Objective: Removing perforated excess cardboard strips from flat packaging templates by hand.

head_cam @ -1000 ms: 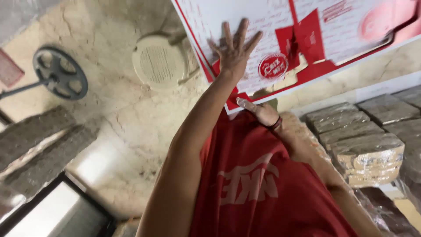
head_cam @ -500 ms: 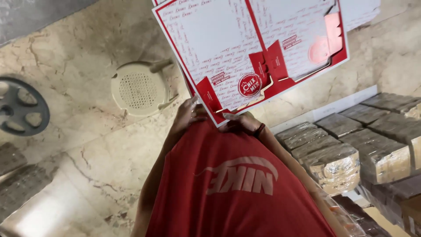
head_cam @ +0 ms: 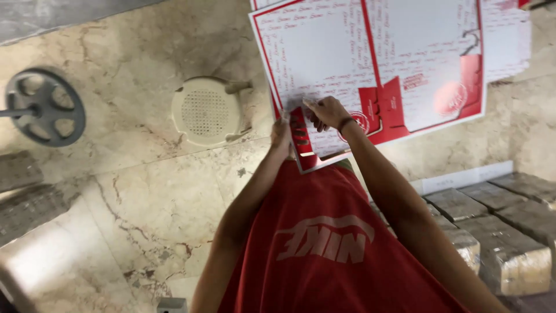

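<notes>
Currently, your left hand point(head_cam: 282, 132) pinches the near red edge of the flat cardboard box blank point(head_cam: 370, 64), fingers closed on it. Your right hand point(head_cam: 326, 112) presses down on a red flap point(head_cam: 299, 130) of the blank, fingers curled over it. The blank lies on the marble floor point(head_cam: 145, 191), near a round cream stool point(head_cam: 204, 111).

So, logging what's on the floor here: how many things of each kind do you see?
Flat red-and-white box sheet: 1
Cream round stool: 1
Grey wheel: 1
Wrapped bundles: at least 5, more cut off
Total: at least 8
</notes>
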